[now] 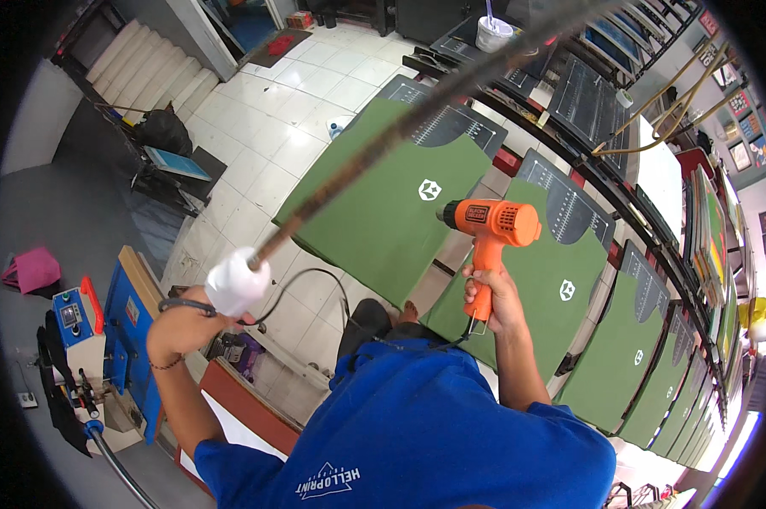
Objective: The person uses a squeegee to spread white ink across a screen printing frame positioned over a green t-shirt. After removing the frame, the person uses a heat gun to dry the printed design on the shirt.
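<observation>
My right hand (503, 299) is wrapped round the handle of an orange heat gun (493, 222). Its black nozzle points left, above a green shirt (374, 199) with a small white emblem. From the handle's base a thin black cable (332, 273) loops across to my left hand (179, 329), whose fingers are closed on it. A thicker length of cable crosses the back of that hand. The white-wrapped end (238, 282) of a rusty rod (349, 178) hangs in front and hides part of the fingers.
Several green shirts (608, 373) lie on dark boards (561, 199) in a curving row along a rail on the right. A blue machine (132, 365) stands at the left. A white bucket (493, 34) sits at the back, and yellowish hoses (676, 110) hang at far right.
</observation>
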### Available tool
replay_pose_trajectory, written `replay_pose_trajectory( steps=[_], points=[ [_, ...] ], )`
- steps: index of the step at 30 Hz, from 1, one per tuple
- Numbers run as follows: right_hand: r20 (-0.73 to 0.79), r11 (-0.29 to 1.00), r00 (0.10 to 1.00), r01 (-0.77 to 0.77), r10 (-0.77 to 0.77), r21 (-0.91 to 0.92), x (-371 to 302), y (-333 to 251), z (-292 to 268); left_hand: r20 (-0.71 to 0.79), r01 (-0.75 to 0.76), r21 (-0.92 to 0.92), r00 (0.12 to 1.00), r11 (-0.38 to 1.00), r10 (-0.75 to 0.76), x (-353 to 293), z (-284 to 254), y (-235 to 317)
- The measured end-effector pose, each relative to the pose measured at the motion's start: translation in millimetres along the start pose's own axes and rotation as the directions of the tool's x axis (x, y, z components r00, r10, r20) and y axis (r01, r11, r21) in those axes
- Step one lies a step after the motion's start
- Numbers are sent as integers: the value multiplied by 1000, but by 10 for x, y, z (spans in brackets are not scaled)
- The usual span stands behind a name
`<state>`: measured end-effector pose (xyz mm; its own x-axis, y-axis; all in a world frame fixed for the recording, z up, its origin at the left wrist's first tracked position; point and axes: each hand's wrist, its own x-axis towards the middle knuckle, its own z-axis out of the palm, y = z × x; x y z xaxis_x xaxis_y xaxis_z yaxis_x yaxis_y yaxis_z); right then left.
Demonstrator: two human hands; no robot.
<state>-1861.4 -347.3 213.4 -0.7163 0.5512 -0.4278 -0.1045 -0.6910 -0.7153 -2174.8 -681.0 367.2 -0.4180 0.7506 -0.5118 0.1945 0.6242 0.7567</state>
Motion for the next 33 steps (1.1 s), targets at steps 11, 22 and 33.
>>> replay_pose_trajectory(
  steps=[11, 22, 33],
  points=[
    [-6, 997, 998, 63, -63, 35, -18, -247, -71, 161, -98, 365, 986, 926, 40, 875, 315, 292],
    [-158, 965, 978, 168, -137, 201, 33, -33, 87, 184, 81, 82, 978, 993, -94, 1389, -59, 235],
    [-362, 923, 891, 349, -273, 163, 313, 171, 719, -686, -241, 180, 664, 954, 297, 3564, -74, -2073]
  ],
)
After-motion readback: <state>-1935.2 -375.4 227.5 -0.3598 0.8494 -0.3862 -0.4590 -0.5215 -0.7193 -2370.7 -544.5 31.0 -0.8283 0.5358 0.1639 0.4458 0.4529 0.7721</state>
